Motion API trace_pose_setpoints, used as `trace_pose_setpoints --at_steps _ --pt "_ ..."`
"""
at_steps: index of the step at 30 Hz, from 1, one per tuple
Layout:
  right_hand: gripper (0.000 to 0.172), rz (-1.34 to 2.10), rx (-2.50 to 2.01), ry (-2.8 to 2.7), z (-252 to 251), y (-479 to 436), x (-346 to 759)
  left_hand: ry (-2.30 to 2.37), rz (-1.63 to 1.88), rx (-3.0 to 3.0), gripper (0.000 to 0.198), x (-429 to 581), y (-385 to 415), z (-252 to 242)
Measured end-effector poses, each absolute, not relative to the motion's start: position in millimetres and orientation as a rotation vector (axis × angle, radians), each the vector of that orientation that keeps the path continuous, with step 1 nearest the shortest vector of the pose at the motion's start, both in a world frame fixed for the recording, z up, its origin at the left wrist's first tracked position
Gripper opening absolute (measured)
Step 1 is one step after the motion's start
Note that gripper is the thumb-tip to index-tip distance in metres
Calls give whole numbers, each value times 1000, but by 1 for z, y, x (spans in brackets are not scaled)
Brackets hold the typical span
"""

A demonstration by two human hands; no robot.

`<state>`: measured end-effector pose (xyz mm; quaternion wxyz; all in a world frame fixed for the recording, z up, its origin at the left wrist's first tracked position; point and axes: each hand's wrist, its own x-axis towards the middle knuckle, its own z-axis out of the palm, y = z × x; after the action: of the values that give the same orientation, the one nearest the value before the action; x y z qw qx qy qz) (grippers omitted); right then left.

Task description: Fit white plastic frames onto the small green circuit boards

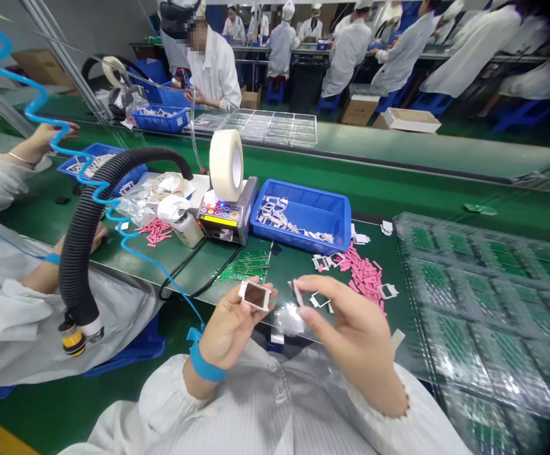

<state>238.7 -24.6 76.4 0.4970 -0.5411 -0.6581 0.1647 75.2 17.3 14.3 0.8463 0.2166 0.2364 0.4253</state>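
Note:
My left hand [230,328] holds a small white rectangular frame with a dark window [254,295] between thumb and fingers. My right hand [348,319] pinches a thin pale strip [297,292] at its fingertips. A crumpled wad of clear plastic film [288,319] lies between my hands, just below the strip. Close to my right hand, a scatter of pink pads [364,275] and loose white frames [321,299] covers the green bench top [286,265]. A blue antistatic wrist strap [207,366] circles my left wrist.
A blue bin of white frames [298,215] and a tape dispenser with a masking-tape roll [226,165] stand ahead. Green circuit boards [245,266] lie left of centre, and a clear tray of boards [483,303] fills the right. A black ribbed hose [85,221] and a co-worker's arm [28,272] are at left.

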Motion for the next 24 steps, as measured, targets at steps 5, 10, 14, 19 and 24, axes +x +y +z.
trace_pose_setpoints --at_steps 5,10,14,19,24 --pt "14 28 -1256 -1957 74 -26 225 554 909 497 41 82 11 16" --pt "17 -35 -1233 -1994 68 -26 219 576 883 501 38 87 5 18" --pt "15 11 -1356 -1957 61 -26 209 616 838 315 29 90 0 8" --pt "20 275 -1801 -1932 43 -22 261 603 626 -4 24 92 0 -13" --pt "9 181 -2415 -1490 4 -24 359 569 592 -69 32 96 2 -14"
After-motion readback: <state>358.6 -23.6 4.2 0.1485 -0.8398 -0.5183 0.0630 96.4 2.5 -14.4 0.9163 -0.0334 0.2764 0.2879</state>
